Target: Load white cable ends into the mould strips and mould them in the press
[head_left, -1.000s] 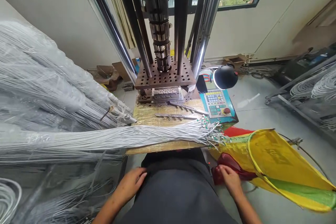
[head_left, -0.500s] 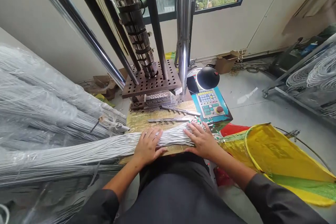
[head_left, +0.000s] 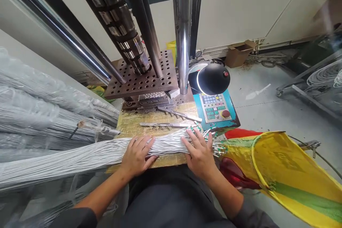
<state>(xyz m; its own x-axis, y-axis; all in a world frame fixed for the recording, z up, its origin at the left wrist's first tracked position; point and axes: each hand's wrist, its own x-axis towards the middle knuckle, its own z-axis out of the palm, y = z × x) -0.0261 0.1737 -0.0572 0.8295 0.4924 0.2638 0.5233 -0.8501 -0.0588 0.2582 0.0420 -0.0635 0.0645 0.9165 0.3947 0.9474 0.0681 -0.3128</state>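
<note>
A long bundle of thin white cables runs from the left edge across the front of the worktable. Its right end fans out into many tips with small green parts. My left hand lies on the middle of the bundle, thumb apart from the fingers. Near the tips, my right hand rests on the cables with its fingers spread. Two metal strips with small brass-coloured pieces, an upper one and a lower one, lie just beyond the bundle.
A press with a perforated plate stands behind the strips. To its right are a black lamp and a control panel. A yellow bag hangs at the right. Wrapped cable bundles fill the left side.
The view has shifted closer to the worktable. Both hands remain on the cables; my right hand's fingers are spread wider, and more green tips show beside it.
</note>
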